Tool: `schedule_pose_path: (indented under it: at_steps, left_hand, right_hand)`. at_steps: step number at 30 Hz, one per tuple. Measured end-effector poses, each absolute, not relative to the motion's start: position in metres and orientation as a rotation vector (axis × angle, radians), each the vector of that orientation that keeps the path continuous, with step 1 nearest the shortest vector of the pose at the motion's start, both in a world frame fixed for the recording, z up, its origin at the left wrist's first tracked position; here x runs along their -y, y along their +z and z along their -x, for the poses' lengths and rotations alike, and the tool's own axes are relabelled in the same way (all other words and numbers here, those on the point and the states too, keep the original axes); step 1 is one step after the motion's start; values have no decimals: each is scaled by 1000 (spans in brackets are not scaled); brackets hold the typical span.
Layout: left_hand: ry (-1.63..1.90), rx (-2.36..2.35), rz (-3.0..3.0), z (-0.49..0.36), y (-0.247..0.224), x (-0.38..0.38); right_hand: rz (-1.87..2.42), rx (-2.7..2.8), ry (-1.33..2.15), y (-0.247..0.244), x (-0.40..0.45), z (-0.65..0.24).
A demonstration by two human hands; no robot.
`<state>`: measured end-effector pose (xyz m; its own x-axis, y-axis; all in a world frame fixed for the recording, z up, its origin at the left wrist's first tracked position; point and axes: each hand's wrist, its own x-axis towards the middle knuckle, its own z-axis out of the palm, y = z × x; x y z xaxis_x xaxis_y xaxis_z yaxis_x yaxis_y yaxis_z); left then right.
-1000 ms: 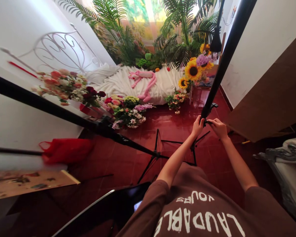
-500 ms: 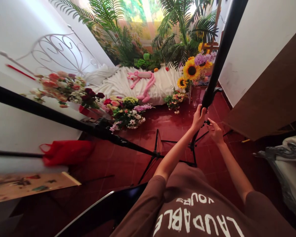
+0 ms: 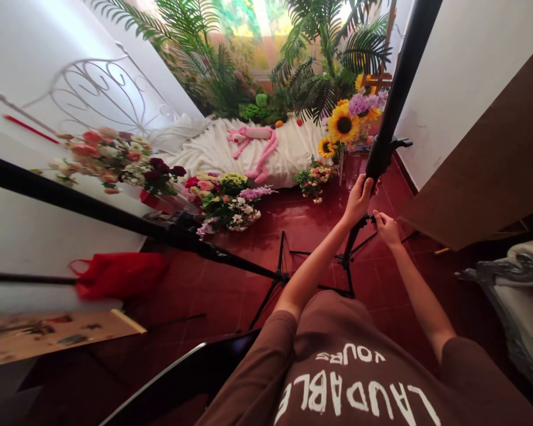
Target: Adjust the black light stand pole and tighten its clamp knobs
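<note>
A black stand pole (image 3: 398,100) rises at a slant on the right, its tripod legs on the red floor. My left hand (image 3: 359,200) is wrapped round this pole, below a clamp with a lever (image 3: 397,144). Lower down, a small black knob (image 3: 370,219) sticks out from the stand. The fingers of my right hand (image 3: 386,228) are pinched on that knob.
A second black stand (image 3: 124,223) slants across the left, near a red bag (image 3: 115,275). Ahead are flower bunches (image 3: 235,204), sunflowers (image 3: 343,124) and a pink plush toy (image 3: 260,135) on white cloth (image 3: 204,151). A sofa (image 3: 522,296) stands at the right.
My left hand and the upper part of the pole with its clamp have moved up slightly. The fingers of my right hand have drawn in round the knob.
</note>
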<state>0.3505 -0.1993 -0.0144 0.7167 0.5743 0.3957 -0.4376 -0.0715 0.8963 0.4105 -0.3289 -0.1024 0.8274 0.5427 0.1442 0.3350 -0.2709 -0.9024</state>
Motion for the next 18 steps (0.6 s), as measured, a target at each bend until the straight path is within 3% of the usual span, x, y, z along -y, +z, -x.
schedule_pose_path:
  at_steps: [5,10,14,18]
  left_hand:
    - [873,-93,-1406,-351,-16,200]
    - [879,-78,-1426,-354,-23,198]
    - [854,-42,-1469,-354,-23,195]
    - [847,-14,-1493,-354,-24,191]
  right_hand:
    - [1758,363,778,-101,318,-426]
    - [1196,129,1385,-96,319,-435]
    - [962,23,1304,-92,323,-428]
    - [993,55,1204,-91,323,-418]
